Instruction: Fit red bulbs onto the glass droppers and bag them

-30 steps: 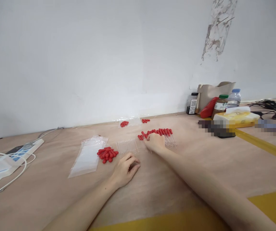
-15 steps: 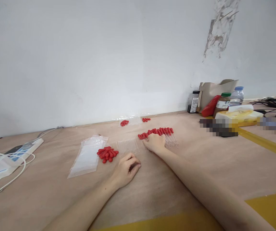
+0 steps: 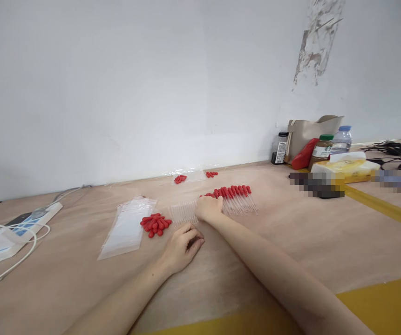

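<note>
My right hand [image 3: 210, 208] reaches over the left end of a row of glass droppers with red rubber bulbs [image 3: 237, 200]. Its fingers are curled down, and the back of the hand hides their tips and whatever they may pinch. Just left of it lie several bare glass dropper tubes [image 3: 183, 213], side by side. My left hand [image 3: 182, 246] rests on the table in front of these tubes, fingers loosely curled together, with nothing visible in it. A pile of loose red rubber bulbs [image 3: 155, 225] sits beyond it to the left.
Clear plastic bags [image 3: 126, 228] lie left of the bulb pile. Toward the wall are another clear bag [image 3: 195, 176] and small red bulb groups [image 3: 180, 179]. A white power strip [image 3: 15, 232] with cables is far left. Bottles, a beige bag [image 3: 303, 135] and a tissue pack [image 3: 347, 170] stand right.
My right hand has moved left along the dropper row, uncovering more of the droppers' glass tubes. My left hand has stayed in place.
</note>
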{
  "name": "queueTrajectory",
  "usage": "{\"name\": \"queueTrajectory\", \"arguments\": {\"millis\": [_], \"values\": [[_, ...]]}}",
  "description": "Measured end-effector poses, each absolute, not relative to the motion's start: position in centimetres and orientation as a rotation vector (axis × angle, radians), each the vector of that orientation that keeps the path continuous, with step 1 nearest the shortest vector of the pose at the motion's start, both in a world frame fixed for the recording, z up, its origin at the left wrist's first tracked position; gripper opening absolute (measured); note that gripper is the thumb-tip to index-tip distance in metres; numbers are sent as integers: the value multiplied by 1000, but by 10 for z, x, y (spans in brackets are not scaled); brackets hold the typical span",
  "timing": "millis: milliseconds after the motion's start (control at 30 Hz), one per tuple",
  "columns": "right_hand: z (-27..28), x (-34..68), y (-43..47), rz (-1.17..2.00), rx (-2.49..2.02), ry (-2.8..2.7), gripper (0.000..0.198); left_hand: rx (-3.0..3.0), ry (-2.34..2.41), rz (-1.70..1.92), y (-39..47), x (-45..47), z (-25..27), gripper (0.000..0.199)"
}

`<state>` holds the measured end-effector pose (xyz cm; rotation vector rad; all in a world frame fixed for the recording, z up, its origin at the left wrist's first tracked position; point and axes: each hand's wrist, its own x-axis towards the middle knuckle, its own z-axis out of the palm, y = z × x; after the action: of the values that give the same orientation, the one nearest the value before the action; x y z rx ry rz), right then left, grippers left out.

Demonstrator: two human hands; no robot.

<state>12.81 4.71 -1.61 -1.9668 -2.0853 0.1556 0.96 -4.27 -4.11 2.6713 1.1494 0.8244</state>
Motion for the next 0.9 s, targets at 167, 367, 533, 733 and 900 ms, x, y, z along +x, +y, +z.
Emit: {"name": "queueTrajectory", "arguments": {"millis": [167, 367, 533, 733, 900], "values": [[-13, 124, 48, 185, -1997, -2122, 24, 2751, 1390, 926, -40, 5, -32, 15], [-5, 148, 29, 68, -1887, -2118, 28, 2426, 2164, 963, -10, -56, -1, 17], [-16, 194, 8, -67, -1645, -2052, 22, 2250, 2307, 765, 9, -89, 0, 27], [-43, 229, -4, -13, -1272, -2048, 11, 2233, 2308, 738, 12, -90, -5, 29], [-50, 233, -5, -22, -1140, -2046, 34, 2348, 2076, 1037, 2, -74, 3, 23]]}}
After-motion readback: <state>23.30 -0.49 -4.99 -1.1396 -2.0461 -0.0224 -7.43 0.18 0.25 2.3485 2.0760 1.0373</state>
